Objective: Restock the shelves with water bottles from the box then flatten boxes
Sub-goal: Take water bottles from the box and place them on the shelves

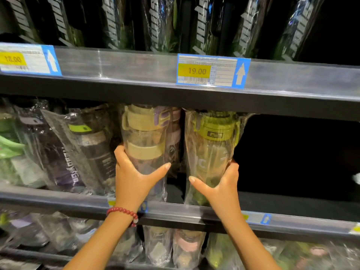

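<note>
Two plastic-wrapped water bottles stand upright side by side on the middle shelf [58, 199]. My left hand [134, 180] grips the clear bottle with the beige lid [145, 141] around its lower body. My right hand [220, 184] grips the clear bottle with the yellow-green lid [212, 145] the same way, thumb across its front. A red bead bracelet sits on my left wrist. No box is in view.
Dark and purple wrapped bottles [64, 151] lean on the middle shelf to the left. To the right of the green-lidded bottle the shelf is dark and open [296, 160]. The upper shelf edge [136, 67] with price tags hangs just above the bottle lids. More wrapped bottles fill the lower shelf [175, 248].
</note>
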